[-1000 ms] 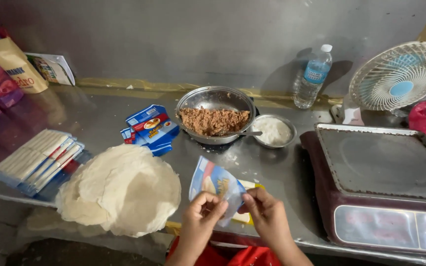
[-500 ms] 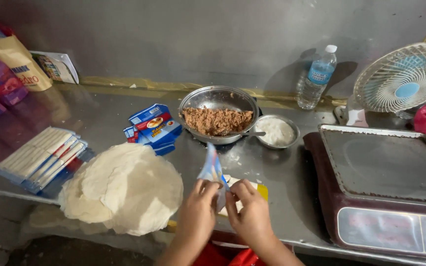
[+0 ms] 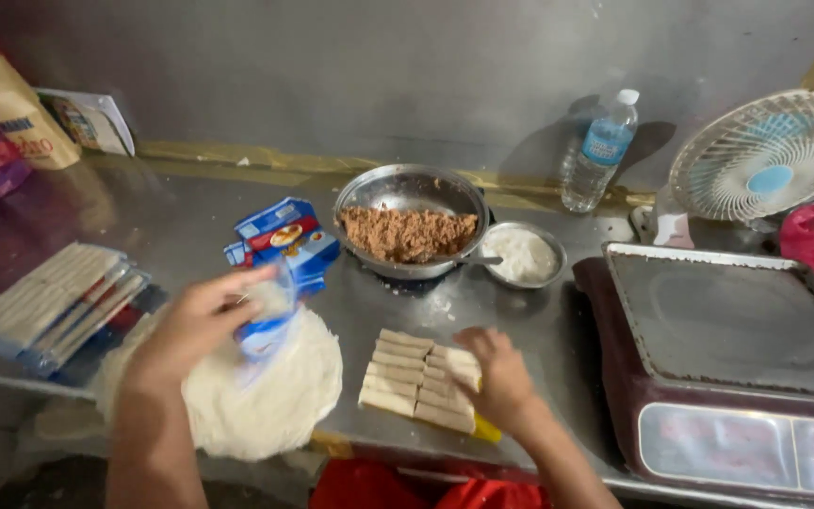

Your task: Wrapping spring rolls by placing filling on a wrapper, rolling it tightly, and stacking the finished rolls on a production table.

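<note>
My left hand (image 3: 195, 325) is raised over a stack of round white wrappers (image 3: 270, 401) and grips a clear and blue plastic bag (image 3: 266, 316). My right hand (image 3: 496, 372) rests on the right end of a row of pale rolled pastries (image 3: 416, 379) lying side by side on the steel counter (image 3: 171, 221). Behind them a metal bowl (image 3: 411, 193) holds brown minced filling (image 3: 407, 233). A small bowl of white paste (image 3: 523, 254) stands next to it.
Blue wrapper packets (image 3: 286, 240) lie left of the bowl. Packed rolls in bags (image 3: 54, 302) sit at the left edge. A water bottle (image 3: 598, 151) and a small fan (image 3: 765, 155) stand at the back right. A digital scale (image 3: 737, 363) fills the right.
Both hands held the plastic bag upright a moment ago. Now the left hand has carried it left over the wrappers, and the rolled pastries lie uncovered on the counter under the right hand.
</note>
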